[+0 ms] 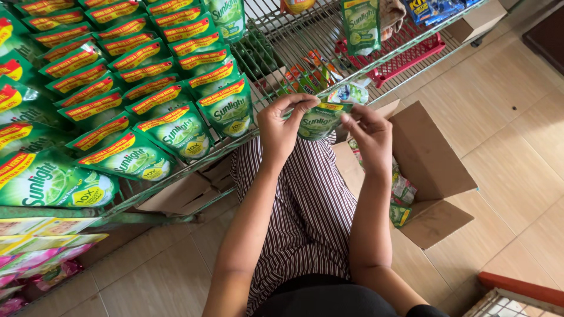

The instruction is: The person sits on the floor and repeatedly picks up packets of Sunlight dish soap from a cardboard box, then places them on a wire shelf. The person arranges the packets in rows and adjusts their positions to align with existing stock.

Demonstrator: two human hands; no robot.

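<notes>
Two hands on one green pouch (319,120): small soft refill pack, green with a yellow-and-red band across its top edge, front face tilted up toward the camera. Left to right: dozens of matching green pouches (135,76) lie in overlapping rows on the wire shelf (276,35), each with the same red-yellow header strip; pink and yellow packs (41,252) sit on the level below at far left. Left hand (281,126) is closed in a pinch on the pouch's upper left corner, thumb and fingers curled over the edge. Pouch spans the gap between both hands, above a striped lap. Right hand (370,134) is pinched shut on the pouch's right edge. Open cardboard box (432,170) sits on the tiled floor just right of the right hand, more green packs inside. Red plastic basket (411,56) on the shelf, upper right
</notes>
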